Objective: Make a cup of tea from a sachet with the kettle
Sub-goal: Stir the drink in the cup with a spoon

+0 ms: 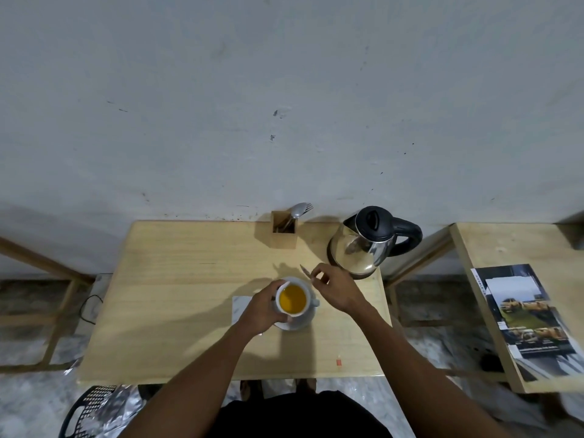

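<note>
Pale wood counter (177,279) against a scuffed grey-white wall (221,105), stone floor below. One white cup (292,300) of amber tea on one saucer (300,324), mid-counter. Left hand (264,309) fingers wrapped round the cup's left side. Right hand (335,287) just right of the cup, fingers pinching a thin utensil (306,271). One kettle (368,241) behind-right of cup, one cutlery holder (284,229) directly behind.

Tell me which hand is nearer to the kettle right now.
The right hand. It hovers just in front of the kettle, pinching a thin utensil, apart from it. The left hand is farther off, wrapped around the cup of tea.
</note>
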